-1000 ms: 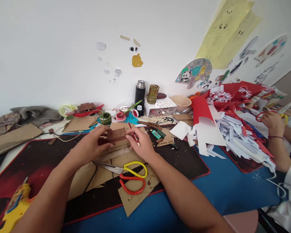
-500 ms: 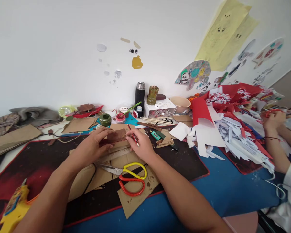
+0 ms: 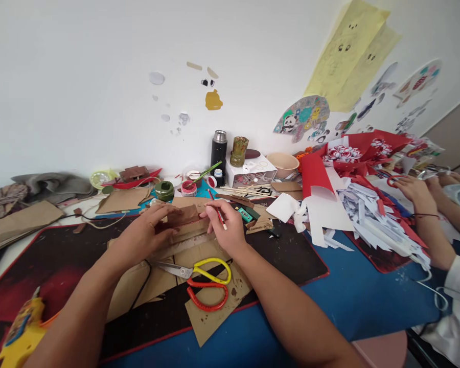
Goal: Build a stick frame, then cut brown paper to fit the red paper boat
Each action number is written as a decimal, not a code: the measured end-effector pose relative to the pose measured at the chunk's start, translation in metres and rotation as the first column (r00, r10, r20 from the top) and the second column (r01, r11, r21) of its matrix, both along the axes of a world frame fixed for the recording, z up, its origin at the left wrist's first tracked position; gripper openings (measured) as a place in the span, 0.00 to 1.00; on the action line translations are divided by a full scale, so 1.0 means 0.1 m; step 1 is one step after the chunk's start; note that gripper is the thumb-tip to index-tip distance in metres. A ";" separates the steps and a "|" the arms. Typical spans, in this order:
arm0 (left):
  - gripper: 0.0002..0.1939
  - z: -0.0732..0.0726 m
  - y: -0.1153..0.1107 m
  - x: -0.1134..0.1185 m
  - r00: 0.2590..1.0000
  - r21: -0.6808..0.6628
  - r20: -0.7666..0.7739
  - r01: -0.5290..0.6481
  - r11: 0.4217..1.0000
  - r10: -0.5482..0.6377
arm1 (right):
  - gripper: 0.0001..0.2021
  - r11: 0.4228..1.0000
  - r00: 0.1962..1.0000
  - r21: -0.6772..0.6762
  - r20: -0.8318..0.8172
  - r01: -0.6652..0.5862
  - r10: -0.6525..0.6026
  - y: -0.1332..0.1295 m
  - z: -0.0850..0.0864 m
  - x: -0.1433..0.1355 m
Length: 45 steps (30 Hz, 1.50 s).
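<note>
My left hand [image 3: 147, 232] rests at the left end of a small brown-painted cardboard piece [image 3: 183, 215], its thumb and fingers gripping that end. My right hand [image 3: 229, 227] pinches a slim red-and-white pencil [image 3: 220, 213], slanted with its upper end leaning to the left, beside the piece's right end. Under both hands lie layers of plain cardboard [image 3: 191, 250]. Scissors with one yellow and one red handle [image 3: 211, 280] lie spread just below my hands. The fingertips of my left hand are partly hidden behind the piece.
A yellow glue gun [image 3: 21, 332] lies at the lower left. Behind my hands stand a green paint jar [image 3: 164, 191], a red paint jar [image 3: 189, 188] and a black thermos [image 3: 219, 153]. White paper strips [image 3: 379, 220] heap up at right, near a co-worker's hand [image 3: 416, 191].
My right hand has shifted slightly right, lifting the pencil away from the brown piece. My left hand stays put. At right, the co-worker's hand has moved left, over the paper.
</note>
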<state>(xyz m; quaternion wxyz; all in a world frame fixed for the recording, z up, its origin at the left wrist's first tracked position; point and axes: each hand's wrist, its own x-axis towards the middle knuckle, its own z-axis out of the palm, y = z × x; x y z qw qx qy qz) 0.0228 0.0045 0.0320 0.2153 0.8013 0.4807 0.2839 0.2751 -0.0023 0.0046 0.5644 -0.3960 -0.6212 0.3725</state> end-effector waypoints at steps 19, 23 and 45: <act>0.21 -0.03 -0.03 0.08 0.995 -0.068 0.104 0.010 0.998 -0.003 | 0.36 0.983 0.981 -0.109 -0.142 -0.145 0.129 -0.12 -0.10 -0.11; 0.21 -0.04 -0.04 0.08 0.997 -0.020 0.067 -0.039 0.999 0.041 | 0.34 0.998 0.989 -0.058 -0.146 -0.040 0.031 -0.11 -0.10 -0.10; 0.22 -0.06 -0.04 0.08 0.994 -0.087 0.108 -0.015 0.996 0.024 | 0.28 0.988 0.981 0.092 0.160 -0.121 0.105 -0.21 0.06 -0.04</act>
